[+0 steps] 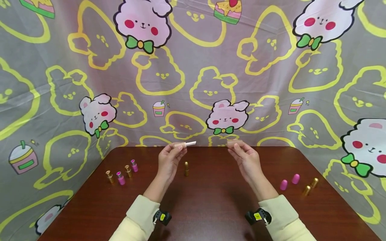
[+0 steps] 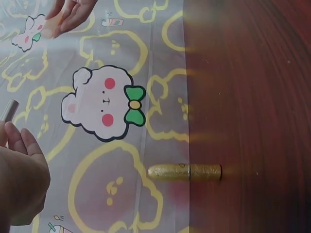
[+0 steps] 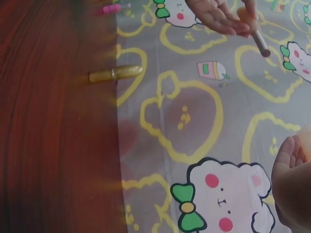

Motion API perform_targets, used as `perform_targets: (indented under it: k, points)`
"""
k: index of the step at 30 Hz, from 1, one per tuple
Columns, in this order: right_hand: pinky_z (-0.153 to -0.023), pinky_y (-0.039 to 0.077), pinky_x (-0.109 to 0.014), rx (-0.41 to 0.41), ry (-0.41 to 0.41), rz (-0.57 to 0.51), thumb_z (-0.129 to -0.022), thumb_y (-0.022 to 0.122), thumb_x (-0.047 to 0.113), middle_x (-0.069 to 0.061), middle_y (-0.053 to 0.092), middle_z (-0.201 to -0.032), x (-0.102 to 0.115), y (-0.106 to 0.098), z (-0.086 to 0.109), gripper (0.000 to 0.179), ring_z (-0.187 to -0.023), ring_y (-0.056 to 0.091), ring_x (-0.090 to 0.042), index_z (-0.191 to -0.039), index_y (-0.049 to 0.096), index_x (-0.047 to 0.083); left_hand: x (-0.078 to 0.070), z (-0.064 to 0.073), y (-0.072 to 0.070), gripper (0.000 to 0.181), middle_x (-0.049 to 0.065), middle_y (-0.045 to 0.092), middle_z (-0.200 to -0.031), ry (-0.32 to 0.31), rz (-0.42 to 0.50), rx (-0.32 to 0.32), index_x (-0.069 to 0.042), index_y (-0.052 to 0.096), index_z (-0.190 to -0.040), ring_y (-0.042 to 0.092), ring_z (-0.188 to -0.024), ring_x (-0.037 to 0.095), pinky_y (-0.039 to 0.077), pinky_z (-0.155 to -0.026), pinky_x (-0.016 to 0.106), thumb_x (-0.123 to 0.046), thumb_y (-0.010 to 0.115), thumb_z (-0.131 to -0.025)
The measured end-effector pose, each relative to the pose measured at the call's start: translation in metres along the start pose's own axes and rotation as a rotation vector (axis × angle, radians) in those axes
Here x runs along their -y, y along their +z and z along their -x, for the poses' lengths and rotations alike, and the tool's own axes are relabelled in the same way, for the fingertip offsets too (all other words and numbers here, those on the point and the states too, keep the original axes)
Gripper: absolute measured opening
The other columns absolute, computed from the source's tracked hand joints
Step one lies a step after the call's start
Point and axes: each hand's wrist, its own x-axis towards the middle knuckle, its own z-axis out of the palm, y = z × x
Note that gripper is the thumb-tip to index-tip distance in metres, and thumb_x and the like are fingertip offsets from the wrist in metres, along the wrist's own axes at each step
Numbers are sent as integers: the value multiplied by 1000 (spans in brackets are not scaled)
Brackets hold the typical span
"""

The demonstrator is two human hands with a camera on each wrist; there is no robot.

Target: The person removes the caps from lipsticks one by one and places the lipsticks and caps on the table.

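Above the back part of the table, my left hand pinches a peach-coloured lipstick base, whose silver tube points right. Facing it across a gap, my right hand holds a peach-coloured cap between thumb and fingers. The right wrist view shows the silver tube sticking out past the left fingers. Only part of the cap shows in the left wrist view. Between and below the hands, a capped gold lipstick stands upright on the table.
On the left of the brown table stand two uncapped gold lipsticks and two uncapped pink lipsticks. Two pink caps and two gold caps stand on the right. A patterned curtain hangs behind.
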Motion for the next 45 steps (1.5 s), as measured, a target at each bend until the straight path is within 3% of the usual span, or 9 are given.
perform_targets:
  k: [9, 17, 20, 28, 35, 39, 42, 45]
  points:
    - [-90, 50, -32, 8, 1, 61, -94, 61, 2, -4, 69, -101, 6, -17, 1, 15, -95, 66, -17, -97, 74, 8, -5, -2, -12, 23, 7, 70, -86, 16, 8, -31, -6, 69, -92, 69, -76, 15, 55, -79, 31, 11, 55, -88]
    - [-90, 50, -31, 15, -7, 92, -94, 61, 3, -3, 69, -100, 14, -35, 3, 13, -94, 67, -16, -100, 73, 5, -13, -4, -25, 23, 9, 71, -88, 43, 0, -57, 2, 72, -101, 69, -77, 15, 55, -80, 31, 12, 55, -89]
    - [-90, 50, -31, 26, -17, 102, -95, 60, 3, -4, 70, -99, 17, -41, 4, 13, -95, 67, -17, -100, 72, 4, -17, -4, -30, 25, 9, 71, -90, 53, -19, -72, 1, 73, -101, 69, -79, 15, 55, -80, 31, 13, 55, -88]
    - [-89, 51, -30, 32, -8, 172, -95, 60, 3, -3, 70, -100, 23, -56, 6, 13, -93, 67, -15, -101, 71, 4, -23, -6, -46, 22, 10, 71, -91, 77, -116, -129, 12, 68, -106, 70, -81, 18, 55, -80, 33, 16, 58, -87]
    - [-86, 51, -26, -26, 59, 393, -92, 67, 11, 4, 70, -96, 29, -63, 7, 17, -92, 68, -11, -106, 68, 2, -28, -7, -60, 32, 7, 73, -83, 99, -234, -200, 24, 55, -116, 71, -76, 16, 55, -80, 34, 15, 61, -86]
    - [-82, 50, -17, -69, 78, 670, -92, 69, 21, 9, 70, -93, 33, -69, 7, 34, -87, 68, -6, -114, 64, -3, -28, -8, -68, 32, 5, 72, -80, 86, -308, -227, 23, 57, -115, 71, -75, 15, 55, -80, 33, 13, 64, -86]
    - [-77, 48, -14, -71, 76, 857, -93, 68, 26, 4, 71, -97, 36, -73, 6, 42, -83, 67, -3, -119, 62, -6, -28, -8, -74, 28, 3, 71, -79, 75, -365, -236, 22, 59, -110, 71, -74, 13, 56, -77, 29, 12, 65, -85]
    - [-76, 50, -21, -46, 68, 978, -94, 67, 26, -7, 71, -100, 38, -80, 5, 39, -82, 66, -7, -116, 64, -6, -27, -9, -79, 26, 1, 71, -78, 69, -411, -243, 22, 58, -107, 70, -74, 12, 55, -75, 25, 13, 67, -84]
